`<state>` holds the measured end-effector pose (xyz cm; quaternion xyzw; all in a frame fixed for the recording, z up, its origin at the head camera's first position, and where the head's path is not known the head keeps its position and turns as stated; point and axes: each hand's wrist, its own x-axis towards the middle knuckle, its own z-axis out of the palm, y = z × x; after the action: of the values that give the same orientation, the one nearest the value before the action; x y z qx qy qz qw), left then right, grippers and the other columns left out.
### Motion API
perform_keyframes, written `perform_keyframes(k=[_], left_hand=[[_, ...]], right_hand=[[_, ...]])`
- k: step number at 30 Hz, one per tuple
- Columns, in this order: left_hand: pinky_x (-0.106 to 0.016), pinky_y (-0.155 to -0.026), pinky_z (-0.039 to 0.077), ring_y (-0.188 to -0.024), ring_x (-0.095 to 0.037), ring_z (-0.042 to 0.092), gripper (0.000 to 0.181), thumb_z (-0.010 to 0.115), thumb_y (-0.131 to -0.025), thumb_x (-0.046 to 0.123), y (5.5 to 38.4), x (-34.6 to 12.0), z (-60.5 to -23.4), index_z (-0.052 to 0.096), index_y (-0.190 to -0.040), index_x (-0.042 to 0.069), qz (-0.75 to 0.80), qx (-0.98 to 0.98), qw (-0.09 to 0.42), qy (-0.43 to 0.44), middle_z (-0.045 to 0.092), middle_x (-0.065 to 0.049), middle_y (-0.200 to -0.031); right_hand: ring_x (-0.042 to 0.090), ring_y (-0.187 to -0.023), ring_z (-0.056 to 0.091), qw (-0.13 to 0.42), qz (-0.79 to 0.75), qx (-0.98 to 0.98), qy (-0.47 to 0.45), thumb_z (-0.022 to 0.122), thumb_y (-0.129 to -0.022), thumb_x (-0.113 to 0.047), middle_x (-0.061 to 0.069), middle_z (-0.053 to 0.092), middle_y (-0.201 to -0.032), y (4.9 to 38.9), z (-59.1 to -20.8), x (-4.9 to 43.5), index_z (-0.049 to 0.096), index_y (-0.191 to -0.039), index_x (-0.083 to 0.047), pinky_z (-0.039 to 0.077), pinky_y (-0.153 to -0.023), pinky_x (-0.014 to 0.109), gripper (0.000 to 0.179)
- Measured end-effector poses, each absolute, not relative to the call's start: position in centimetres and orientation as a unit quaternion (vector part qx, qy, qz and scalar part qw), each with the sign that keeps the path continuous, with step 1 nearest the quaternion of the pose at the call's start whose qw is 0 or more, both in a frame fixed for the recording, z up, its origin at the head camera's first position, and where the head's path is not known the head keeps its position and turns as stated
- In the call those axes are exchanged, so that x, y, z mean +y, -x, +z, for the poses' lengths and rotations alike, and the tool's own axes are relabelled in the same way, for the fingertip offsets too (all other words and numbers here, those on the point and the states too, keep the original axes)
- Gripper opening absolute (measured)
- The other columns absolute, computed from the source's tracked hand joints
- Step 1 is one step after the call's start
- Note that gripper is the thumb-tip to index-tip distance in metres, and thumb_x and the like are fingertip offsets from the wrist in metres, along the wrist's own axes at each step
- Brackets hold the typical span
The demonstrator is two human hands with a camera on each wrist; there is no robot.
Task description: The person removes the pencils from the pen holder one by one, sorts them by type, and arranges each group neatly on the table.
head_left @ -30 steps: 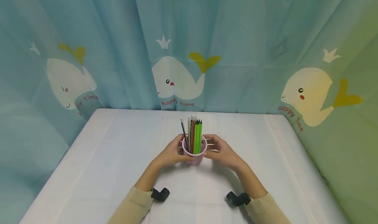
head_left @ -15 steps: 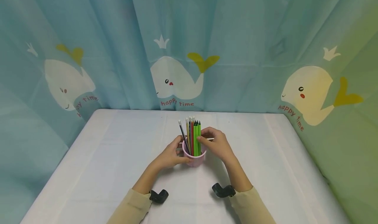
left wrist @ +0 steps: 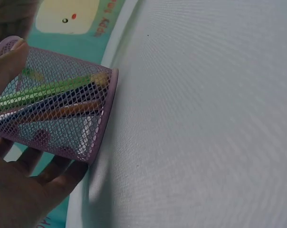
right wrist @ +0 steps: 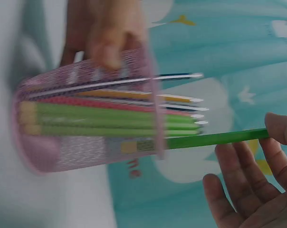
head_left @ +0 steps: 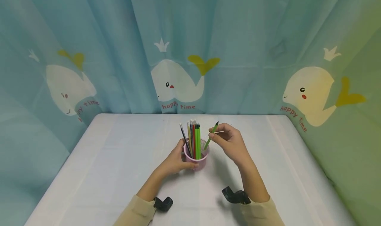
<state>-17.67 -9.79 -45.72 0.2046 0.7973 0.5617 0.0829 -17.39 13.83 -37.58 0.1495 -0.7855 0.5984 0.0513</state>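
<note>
A pink mesh pencil cup stands on the table, and my left hand holds it round its left side. In the left wrist view the thumb lies near the rim of the mesh cup, with the fingers along the opposite side. My right hand pinches a green pencil near its dark pointed tip, between thumb and fingertips. That pencil leans right, and its lower end is still inside the cup. Several other pencils, green, red, yellow and dark, stand upright in the cup; a dark one leans left.
A white-covered table spreads around the cup. Behind it hangs a blue curtain printed with whales. Black wrist-worn pieces sit at both sleeve cuffs.
My right hand has left the cup's side, taken hold of one green pencil and drawn it up and to the right. The left hand keeps its grip on the cup.
</note>
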Motion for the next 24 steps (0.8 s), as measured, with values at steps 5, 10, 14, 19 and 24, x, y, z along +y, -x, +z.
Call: perform_keyframes(k=[5, 10, 14, 19, 24], left_hand=[[-0.056, -0.113, 0.034, -0.132, -0.036, 0.051, 0.088, 0.091, -0.070, 0.019, 17.7, -9.7, -45.8, 0.037, -0.139, 0.011, 0.563, 0.798, 0.081, -0.198, 0.054, -0.009, -0.138], [-0.054, -0.113, 0.036, -0.130, -0.036, 0.053, 0.084, 0.091, -0.070, 0.017, 17.7, -9.8, -45.9, 0.039, -0.136, 0.010, 0.564, 0.797, 0.077, -0.201, 0.054, -0.009, -0.137], [-0.053, -0.112, 0.037, -0.128, -0.036, 0.054, 0.083, 0.091, -0.070, 0.017, 17.7, -9.9, -46.0, 0.039, -0.135, 0.010, 0.565, 0.796, 0.074, -0.203, 0.054, -0.010, -0.137], [-0.051, -0.111, 0.038, -0.127, -0.033, 0.055, 0.083, 0.091, -0.070, 0.017, 17.8, -9.9, -45.9, 0.040, -0.135, 0.011, 0.565, 0.795, 0.075, -0.208, 0.055, -0.008, -0.135], [-0.052, -0.111, 0.038, -0.127, -0.034, 0.055, 0.083, 0.090, -0.071, 0.018, 17.8, -9.9, -45.9, 0.039, -0.136, 0.012, 0.563, 0.796, 0.079, -0.209, 0.056, -0.007, -0.135]], right_hand=[[0.019, -0.102, 0.071, 0.067, 0.633, -0.755, -0.158, 0.070, -0.094, -0.015, 0.012, 0.068, -0.113, 16.9, -36.4, 14.6, 0.063, -0.103, -0.003, 0.055, -0.092, 0.030, 0.017], [0.021, -0.101, 0.070, 0.068, 0.672, -0.720, -0.159, 0.068, -0.094, -0.009, 0.006, 0.069, -0.110, 16.9, -36.4, 15.3, 0.060, -0.107, 0.004, 0.057, -0.089, 0.033, 0.019], [0.023, -0.099, 0.070, 0.068, 0.706, -0.688, -0.156, 0.065, -0.096, -0.005, 0.009, 0.067, -0.111, 17.1, -36.3, 15.9, 0.057, -0.109, 0.007, 0.058, -0.088, 0.034, 0.020], [0.023, -0.099, 0.070, 0.076, 0.718, -0.678, -0.138, 0.063, -0.096, -0.004, 0.009, 0.064, -0.112, 17.7, -36.6, 16.7, 0.056, -0.115, 0.008, 0.058, -0.089, 0.034, 0.023], [0.019, -0.098, 0.069, 0.076, 0.693, -0.709, -0.108, 0.065, -0.094, -0.003, 0.012, 0.063, -0.114, 18.5, -37.7, 17.1, 0.058, -0.120, 0.005, 0.059, -0.086, 0.032, 0.028]])
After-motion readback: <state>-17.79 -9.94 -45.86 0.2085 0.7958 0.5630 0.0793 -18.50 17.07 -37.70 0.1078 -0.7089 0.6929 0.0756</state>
